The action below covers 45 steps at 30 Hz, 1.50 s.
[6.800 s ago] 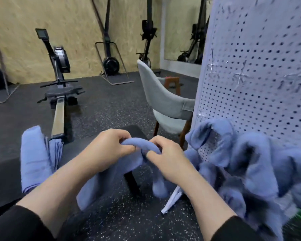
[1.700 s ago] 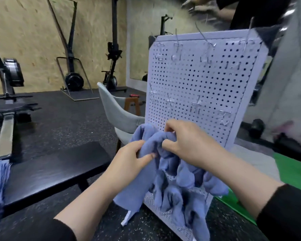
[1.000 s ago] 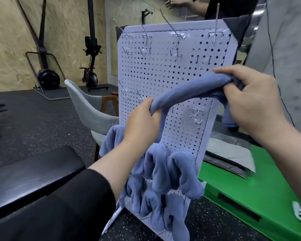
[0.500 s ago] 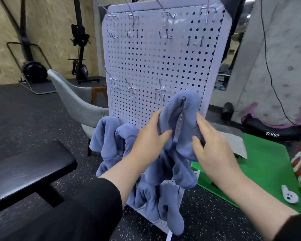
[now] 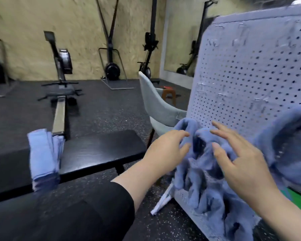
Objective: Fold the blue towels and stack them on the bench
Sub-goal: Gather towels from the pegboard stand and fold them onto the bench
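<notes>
One small stack of folded towels (image 5: 42, 159) sits on the black desk (image 5: 97, 152) at its left end, long axis running away from the viewer and the near end drooping over the front edge, so the job looks barely begun. A whole bunch of blue towels (image 5: 203, 173) hangs crumpled down the white pegboard (image 5: 247, 80), pointing floorward. Both hands, left hand (image 5: 167, 150) and right hand (image 5: 240, 162), reach for that bunch with fingers spread and relaxed, gripping nothing.

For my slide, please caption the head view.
Both open hands, left and right, reach for crumpled blue towels on the white pegboard.
</notes>
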### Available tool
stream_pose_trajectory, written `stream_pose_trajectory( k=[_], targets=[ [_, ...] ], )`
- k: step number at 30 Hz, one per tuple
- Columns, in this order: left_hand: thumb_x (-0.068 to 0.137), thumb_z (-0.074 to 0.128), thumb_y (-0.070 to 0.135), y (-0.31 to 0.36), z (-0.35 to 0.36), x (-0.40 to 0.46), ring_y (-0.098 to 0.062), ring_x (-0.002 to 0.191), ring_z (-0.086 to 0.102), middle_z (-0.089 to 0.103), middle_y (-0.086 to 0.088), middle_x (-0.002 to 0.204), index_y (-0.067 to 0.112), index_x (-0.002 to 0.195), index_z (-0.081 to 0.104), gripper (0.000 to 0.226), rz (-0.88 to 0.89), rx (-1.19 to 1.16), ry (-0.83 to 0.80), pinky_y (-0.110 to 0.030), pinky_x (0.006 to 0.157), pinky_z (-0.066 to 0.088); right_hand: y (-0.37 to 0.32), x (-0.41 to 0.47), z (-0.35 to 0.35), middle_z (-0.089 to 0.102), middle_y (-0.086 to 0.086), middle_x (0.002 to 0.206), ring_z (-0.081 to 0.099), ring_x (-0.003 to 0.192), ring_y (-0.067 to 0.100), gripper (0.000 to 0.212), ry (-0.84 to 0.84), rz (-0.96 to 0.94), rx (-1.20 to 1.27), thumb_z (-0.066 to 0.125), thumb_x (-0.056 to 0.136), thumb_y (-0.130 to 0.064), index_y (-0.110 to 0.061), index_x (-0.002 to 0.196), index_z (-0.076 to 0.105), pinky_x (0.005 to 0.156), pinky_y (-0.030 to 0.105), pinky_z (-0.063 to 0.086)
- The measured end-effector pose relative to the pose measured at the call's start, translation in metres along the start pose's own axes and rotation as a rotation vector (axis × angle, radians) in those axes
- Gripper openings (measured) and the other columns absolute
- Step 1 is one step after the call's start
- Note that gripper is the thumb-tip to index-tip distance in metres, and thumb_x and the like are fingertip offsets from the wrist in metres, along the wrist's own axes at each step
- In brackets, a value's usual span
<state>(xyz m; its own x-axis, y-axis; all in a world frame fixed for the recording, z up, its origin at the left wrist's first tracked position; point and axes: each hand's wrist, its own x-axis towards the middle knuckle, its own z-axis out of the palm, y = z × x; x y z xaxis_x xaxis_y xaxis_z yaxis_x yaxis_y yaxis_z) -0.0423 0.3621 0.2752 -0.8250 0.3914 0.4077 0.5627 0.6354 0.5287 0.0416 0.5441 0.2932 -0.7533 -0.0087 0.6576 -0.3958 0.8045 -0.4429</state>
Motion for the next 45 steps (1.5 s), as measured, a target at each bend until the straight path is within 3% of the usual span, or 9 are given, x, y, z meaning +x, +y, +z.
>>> stream_pose_trajectory(
  k=[3,6,17,23,26,31,36,42,45],
  targets=[
    [0.101,0.051,0.036,-0.074,-0.046,-0.049,-0.024,0.113,0.058,0.063,0.000,0.120,0.024,0.125,0.060,0.028,-0.125,0.216,0.022,-0.043,0.090,0.050,-0.039,0.011,0.070,0.067,-0.023,0.110,0.064,0.105,0.004,0.022,-0.225,0.055,0.042,0.061,0.097,-0.031,-0.038,0.117,0.066,0.087,0.020,0.041],
    [0.102,0.048,0.038,-0.145,-0.081,-0.105,-0.024,0.113,0.058,0.062,0.001,0.120,0.025,0.125,0.060,0.028,-0.317,0.345,-0.045,-0.042,0.090,0.051,-0.077,0.014,0.148,0.068,-0.020,0.112,0.063,0.102,0.001,0.029,-0.435,0.026,0.041,0.061,0.098,-0.032,-0.034,0.127,0.063,0.083,0.024,0.043],
    [0.101,0.049,0.034,-0.313,-0.148,-0.236,-0.026,0.101,0.060,0.063,-0.001,0.107,0.022,0.112,0.064,0.023,-0.716,0.485,-0.001,-0.039,0.078,0.051,-0.197,0.016,0.394,0.048,-0.003,0.153,0.044,0.140,0.018,0.049,-0.739,-0.150,0.047,0.054,0.103,-0.037,-0.018,0.148,0.048,0.115,0.038,0.037],
    [0.100,0.046,0.026,-0.341,-0.163,-0.251,-0.024,0.095,0.057,0.060,0.001,0.098,0.024,0.108,0.063,0.019,-0.806,0.418,0.105,-0.038,0.074,0.047,-0.260,0.024,0.491,0.055,0.006,0.128,0.053,0.123,0.030,0.039,-0.789,-0.221,-0.065,0.055,0.099,-0.044,-0.010,0.119,0.050,0.109,0.051,0.037],
    [0.101,0.046,0.028,-0.342,-0.166,-0.252,-0.021,0.094,0.059,0.061,0.004,0.099,0.026,0.105,0.065,0.020,-0.806,0.383,0.165,-0.039,0.077,0.050,-0.265,0.013,0.521,0.044,0.007,0.145,0.041,0.140,0.024,0.059,-0.876,-0.233,-0.231,0.053,0.096,-0.051,-0.009,0.135,0.041,0.120,0.053,0.026],
    [0.102,0.045,0.026,-0.337,-0.172,-0.250,-0.023,0.098,0.058,0.062,0.002,0.108,0.020,0.111,0.064,0.022,-0.832,0.397,0.200,-0.035,0.071,0.045,-0.255,0.006,0.542,0.049,0.004,0.138,0.045,0.135,0.023,0.039,-0.745,-0.278,-0.258,0.053,0.097,-0.019,-0.012,0.133,0.042,0.112,0.043,0.032],
    [0.101,0.043,0.024,-0.330,-0.177,-0.244,-0.025,0.103,0.058,0.063,0.001,0.114,0.021,0.115,0.063,0.025,-0.860,0.354,0.221,-0.038,0.077,0.046,-0.255,0.038,0.521,0.064,0.019,0.109,0.056,0.089,0.037,0.015,-0.777,-0.176,-0.176,0.046,0.097,-0.013,-0.010,0.110,0.052,0.069,0.038,0.039],
    [0.103,0.047,0.033,-0.310,-0.178,-0.229,-0.024,0.116,0.056,0.061,0.002,0.127,0.026,0.135,0.055,0.034,-0.783,0.272,0.361,-0.041,0.093,0.047,-0.266,0.125,0.428,0.067,0.016,0.122,0.060,0.107,0.039,0.040,-0.567,-0.277,-0.127,0.043,0.094,-0.010,-0.020,0.127,0.062,0.083,0.044,0.048],
    [0.102,0.054,0.036,-0.290,-0.176,-0.211,-0.020,0.129,0.049,0.055,0.005,0.143,0.025,0.149,0.044,0.050,-0.620,0.213,0.532,-0.041,0.106,0.040,-0.270,0.154,0.359,0.070,0.008,0.115,0.060,0.104,0.032,0.039,-0.601,-0.313,-0.090,0.043,0.093,-0.009,-0.025,0.118,0.068,0.085,0.041,0.050]
  ],
)
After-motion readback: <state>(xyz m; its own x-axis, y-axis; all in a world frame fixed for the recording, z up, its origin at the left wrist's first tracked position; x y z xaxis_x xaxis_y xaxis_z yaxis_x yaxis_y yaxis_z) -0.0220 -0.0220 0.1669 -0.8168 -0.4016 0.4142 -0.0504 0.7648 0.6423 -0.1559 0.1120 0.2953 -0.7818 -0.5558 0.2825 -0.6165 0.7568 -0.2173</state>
